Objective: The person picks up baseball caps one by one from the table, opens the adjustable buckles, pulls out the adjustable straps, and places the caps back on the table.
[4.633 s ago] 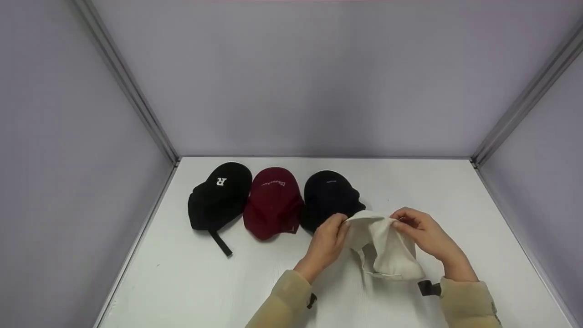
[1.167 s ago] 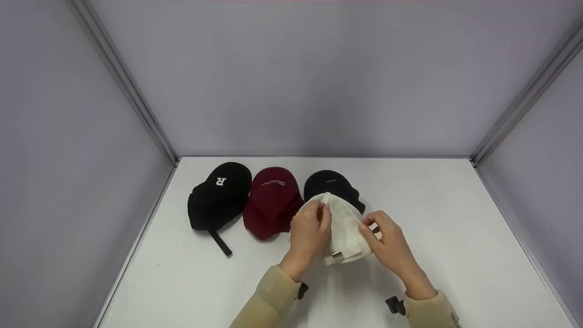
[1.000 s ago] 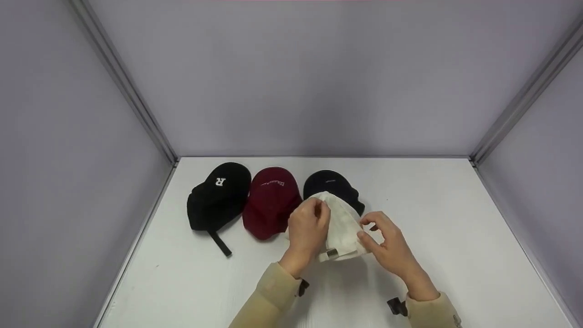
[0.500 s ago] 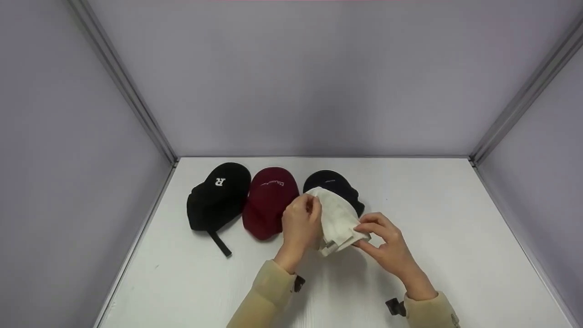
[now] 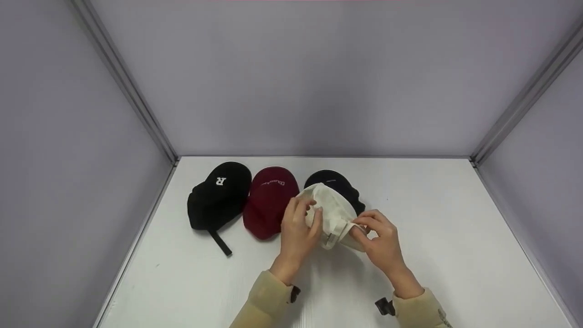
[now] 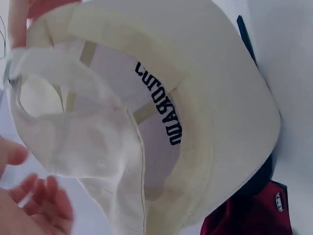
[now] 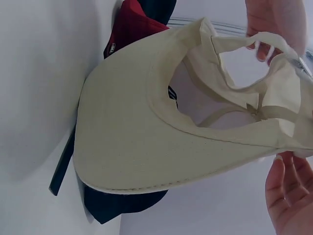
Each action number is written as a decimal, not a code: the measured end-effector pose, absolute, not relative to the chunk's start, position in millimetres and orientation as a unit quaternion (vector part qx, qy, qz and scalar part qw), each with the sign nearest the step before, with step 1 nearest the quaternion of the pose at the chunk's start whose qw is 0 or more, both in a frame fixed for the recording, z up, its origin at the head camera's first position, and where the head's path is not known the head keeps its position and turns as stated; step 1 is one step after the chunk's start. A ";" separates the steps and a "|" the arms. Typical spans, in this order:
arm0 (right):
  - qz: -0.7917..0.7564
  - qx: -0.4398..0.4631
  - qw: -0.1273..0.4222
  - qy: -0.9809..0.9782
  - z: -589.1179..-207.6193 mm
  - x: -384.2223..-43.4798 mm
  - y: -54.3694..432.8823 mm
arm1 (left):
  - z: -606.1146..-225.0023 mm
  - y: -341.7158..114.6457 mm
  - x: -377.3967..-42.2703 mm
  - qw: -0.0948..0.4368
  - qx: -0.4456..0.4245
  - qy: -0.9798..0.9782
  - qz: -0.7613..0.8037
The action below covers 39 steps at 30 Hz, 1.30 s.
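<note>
A cream baseball cap (image 5: 334, 207) is held up over the near side of a navy cap (image 5: 331, 176), hiding part of it. My right hand (image 5: 383, 243) pinches its edge at the back right, thumb and fingers together on the fabric. My left hand (image 5: 297, 234) is at its left side with fingers spread and loosely bent; in the left wrist view this left hand (image 6: 36, 205) is apart from the fabric. The brim (image 7: 117, 122) points down toward the table. Dark lettering (image 6: 161, 103) shows inside the crown, and the back strap has a metal buckle (image 7: 305, 68).
A burgundy cap (image 5: 269, 205) lies left of the navy one, and a black cap (image 5: 221, 200) with a white R lies farther left, its strap (image 5: 221, 242) trailing forward. The white table (image 5: 191, 291) is enclosed by grey panels (image 5: 291, 82) at the back and sides.
The cream cap has shifted slightly left and turned. My left fingers, pinching it earlier, have spread off it. My right hand has moved in and taken a pinch on the edge.
</note>
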State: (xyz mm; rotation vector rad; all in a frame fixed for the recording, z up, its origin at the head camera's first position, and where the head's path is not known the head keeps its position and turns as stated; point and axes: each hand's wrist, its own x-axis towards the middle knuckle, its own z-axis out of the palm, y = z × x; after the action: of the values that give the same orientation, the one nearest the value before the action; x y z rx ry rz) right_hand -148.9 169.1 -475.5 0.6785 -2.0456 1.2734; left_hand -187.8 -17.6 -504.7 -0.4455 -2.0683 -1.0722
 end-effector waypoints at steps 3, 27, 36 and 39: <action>0.481 0.250 0.314 -0.780 -475.6 -149.0 169.1 | -506.6 -14.4 -181.7 0.402 -0.243 -0.798 -0.378; 0.482 0.246 0.297 -0.786 -475.3 -145.6 171.0 | -494.1 -22.6 -169.8 0.343 -0.299 -0.719 -0.525; 0.480 0.253 0.311 -0.780 -475.4 -146.5 171.4 | -478.4 -22.8 -162.6 0.241 -0.308 -0.712 -0.584; 0.477 0.261 0.315 -0.778 -475.0 -146.6 171.3 | -466.4 -22.7 -155.3 0.235 -0.298 -0.719 -0.582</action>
State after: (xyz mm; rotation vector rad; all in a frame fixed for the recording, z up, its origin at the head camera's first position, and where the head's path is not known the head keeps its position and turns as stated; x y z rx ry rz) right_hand -146.6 171.3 -475.0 0.6870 -2.0488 1.2580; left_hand -155.3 -22.7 -466.4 -0.8174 -1.9725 -1.5967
